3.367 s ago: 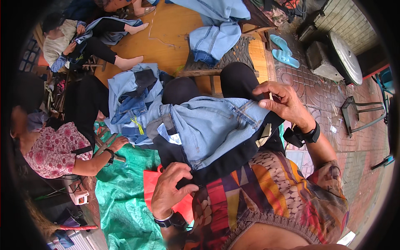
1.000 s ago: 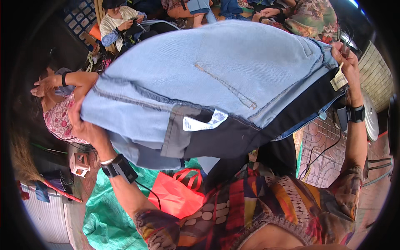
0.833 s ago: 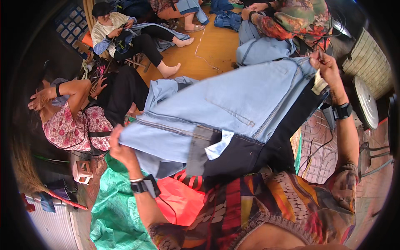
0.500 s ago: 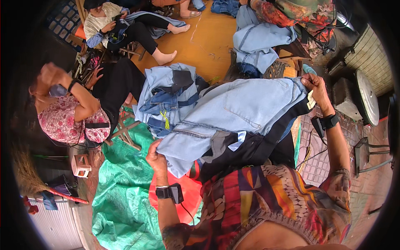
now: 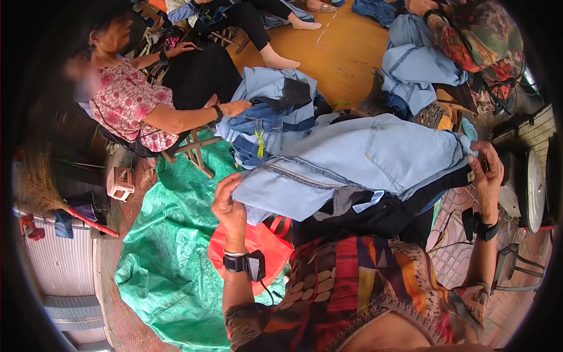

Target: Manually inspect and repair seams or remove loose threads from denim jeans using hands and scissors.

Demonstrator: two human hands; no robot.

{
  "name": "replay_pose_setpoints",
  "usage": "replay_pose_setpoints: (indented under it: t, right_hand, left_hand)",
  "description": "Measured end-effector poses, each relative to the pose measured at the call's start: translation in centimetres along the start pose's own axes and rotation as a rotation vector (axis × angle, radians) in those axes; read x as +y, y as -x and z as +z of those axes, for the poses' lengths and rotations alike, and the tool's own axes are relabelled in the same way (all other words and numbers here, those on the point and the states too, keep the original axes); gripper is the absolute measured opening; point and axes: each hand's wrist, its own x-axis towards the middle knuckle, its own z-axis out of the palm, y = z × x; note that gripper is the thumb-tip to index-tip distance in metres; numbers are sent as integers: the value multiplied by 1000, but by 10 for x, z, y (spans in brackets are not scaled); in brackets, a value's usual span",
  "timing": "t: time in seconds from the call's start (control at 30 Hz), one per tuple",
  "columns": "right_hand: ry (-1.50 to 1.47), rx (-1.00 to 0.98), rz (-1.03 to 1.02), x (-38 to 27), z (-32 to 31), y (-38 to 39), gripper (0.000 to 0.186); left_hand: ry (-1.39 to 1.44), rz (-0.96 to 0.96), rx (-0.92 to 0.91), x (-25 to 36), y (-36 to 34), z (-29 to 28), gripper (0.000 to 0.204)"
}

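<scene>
Thumb and fingers of the left hand [image 5: 229, 205] pinch the left edge of a light-blue denim garment [image 5: 375, 152]; the right hand [image 5: 488, 167] curls at its right end, though how firmly it holds the cloth I cannot tell. The garment spans the centre of the frame, between the hands, with a white label [image 5: 369, 201] on its near side. Gripping opposite ends probably keeps the panel spread and its seams flat, while the body beneath likely takes the sagging middle.

Just beyond the garment's upper-left edge sits a denim pile [image 5: 264, 117] with a yellow-green tie [image 5: 260, 144], so close that the two seem to overlap. A co-worker's hand [image 5: 236, 108] rests at that pile, so sweeping the cloth toward the upper left would crowd it. The freest room looks to be at lower left, over the green sheet [image 5: 170, 229], although a red bag [image 5: 252, 252] lies just below the left hand. At the right, paving [image 5: 454, 234] leaves some space before a metal frame [image 5: 516, 270].
</scene>
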Motion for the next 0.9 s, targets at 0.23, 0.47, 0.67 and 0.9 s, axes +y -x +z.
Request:
replay_pose_setpoints:
  t: [0.23, 0.47, 0.67, 0.9]
  right_hand:
    - [95, -249, -143, -18, 17, 47, 39]
    - [263, -435, -325, -11, 56, 80, 62]
    - [267, -549, -345, -25, 61, 65, 63]
    - [261, -423, -441, -11, 63, 65, 48]
  left_hand:
    - [-47, -204, -341, -36, 40, 16, 39]
    - [30, -166, -306, -32, 59, 57, 47]
    - [-41, -224, -437, -27, 94, 74, 52]
    - [49, -219, -477, -23, 91, 81, 54]
